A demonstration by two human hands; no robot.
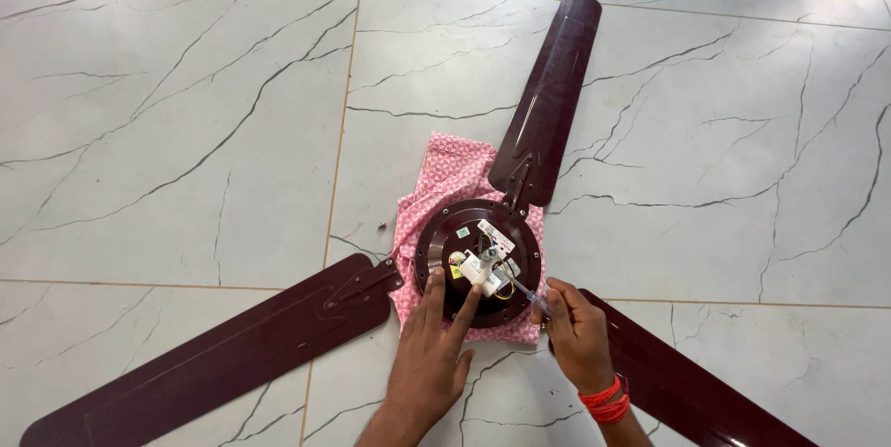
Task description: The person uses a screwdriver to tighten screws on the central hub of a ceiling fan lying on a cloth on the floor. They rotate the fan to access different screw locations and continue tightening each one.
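On the marble floor point(186, 131), my left hand point(432, 345) lies flat, steadying the fan motor point(478, 261); my right hand's point(575, 331) fingers pinch a screwdriver point(522, 292), mid-unscrewing; next needs steady turning.

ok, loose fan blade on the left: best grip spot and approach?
Take the left blade near its narrow root by the metal bracket, pinching across the width from above. It lies flat on the floor, and the root is the slimmest part. The left hand is closest; probably slide an edge up first.
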